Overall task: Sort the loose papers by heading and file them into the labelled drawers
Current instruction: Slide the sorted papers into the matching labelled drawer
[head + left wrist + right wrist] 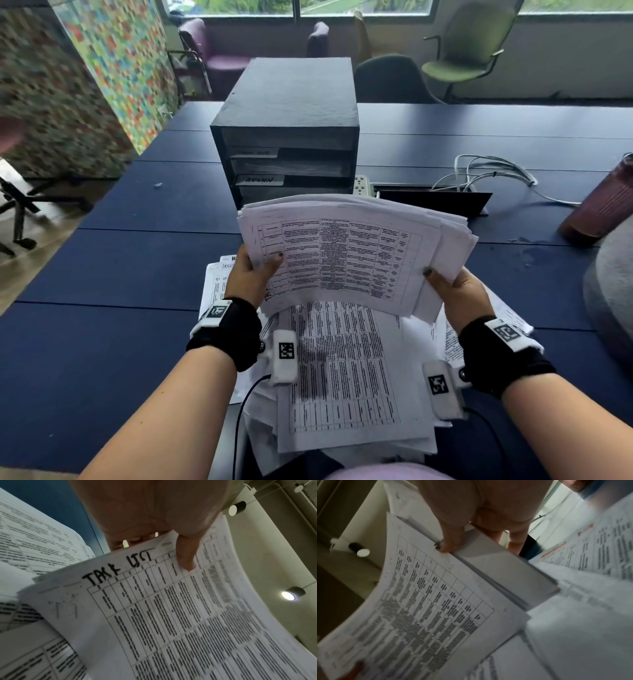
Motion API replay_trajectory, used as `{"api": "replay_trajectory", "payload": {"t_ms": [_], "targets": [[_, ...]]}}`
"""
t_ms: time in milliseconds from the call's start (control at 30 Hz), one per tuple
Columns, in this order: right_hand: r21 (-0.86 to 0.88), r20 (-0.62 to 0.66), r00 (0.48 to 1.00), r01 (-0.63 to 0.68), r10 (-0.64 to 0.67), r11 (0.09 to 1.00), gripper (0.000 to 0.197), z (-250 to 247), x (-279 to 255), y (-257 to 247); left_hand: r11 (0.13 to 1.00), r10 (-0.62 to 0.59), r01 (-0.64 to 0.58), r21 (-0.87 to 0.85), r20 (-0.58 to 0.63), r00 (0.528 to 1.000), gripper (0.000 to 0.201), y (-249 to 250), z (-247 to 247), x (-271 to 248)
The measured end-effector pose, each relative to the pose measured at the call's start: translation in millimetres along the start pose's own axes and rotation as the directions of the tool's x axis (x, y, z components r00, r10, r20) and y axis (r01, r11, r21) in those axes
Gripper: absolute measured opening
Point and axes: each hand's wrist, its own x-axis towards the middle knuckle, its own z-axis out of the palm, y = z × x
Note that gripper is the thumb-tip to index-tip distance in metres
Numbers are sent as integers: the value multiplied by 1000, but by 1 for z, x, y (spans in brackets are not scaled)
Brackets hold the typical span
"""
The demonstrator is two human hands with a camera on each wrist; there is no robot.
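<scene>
Both hands hold a thick stack of printed papers (349, 253) lifted above the table, in front of the black drawer unit (286, 137). My left hand (255, 270) grips the stack's left edge, thumb on top. My right hand (452, 281) grips the right edge, thumb on the top sheet. In the left wrist view the top sheet (154, 608) carries a handwritten heading, and the thumb (186, 555) presses on it. The right wrist view shows the stack (436, 601) pinched between thumb and fingers. More loose papers (342, 377) lie on the table under my wrists. One drawer label (260, 179) reads ADMIN.
A white power strip (363, 185), a black cable tray (435, 202) and white cables (489, 174) lie right of the drawer unit. A dark red bottle (603, 205) stands at the right edge. Chairs stand behind the blue table (120, 274).
</scene>
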Motion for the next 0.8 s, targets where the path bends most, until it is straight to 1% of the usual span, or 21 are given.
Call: {"api": "replay_trajectory", "payload": {"t_ms": [67, 133, 233, 333, 367, 467, 567, 667, 733, 800], "targets": [[-9, 44, 999, -2, 3, 1000, 15, -7, 0, 4, 999, -30, 29, -19, -7, 1000, 34, -3, -3, 0], [-27, 56, 998, -21, 22, 999, 20, -10, -1, 5, 999, -30, 30, -19, 14, 999, 37, -4, -3, -1], [-47, 44, 999, -29, 31, 998, 13, -8, -2, 2, 1000, -23, 23, 8, 53, 998, 50, -3, -1, -1], [-33, 47, 999, -11, 13, 999, 7, -2, -6, -7, 998, -51, 49, 29, 65, 997, 43, -4, 0, 0], [-30, 51, 999, -11, 12, 999, 8, 0, -7, -9, 996, -62, 58, 63, 63, 996, 40, -4, 1, -1], [-48, 65, 998, -3, 6, 999, 6, 0, -9, -12, 965, -64, 47, 258, 55, 996, 35, -16, 0, -2], [-85, 53, 999, -10, 14, 996, 5, -6, -3, -9, 945, -34, 28, 326, 11, 999, 36, -19, -1, -2], [-80, 40, 999, 18, -15, 997, 17, -14, 4, -14, 949, 3, 0, 315, -7, 1000, 36, -10, -2, -3], [-2, 43, 998, 52, -51, 999, 27, -17, 6, -25, 955, 10, -16, 298, 22, 1000, 39, -3, -5, -3], [102, 50, 990, 127, -133, 987, 37, -18, 9, -40, 955, 7, -21, 295, 47, 999, 41, 3, -10, 1]]}}
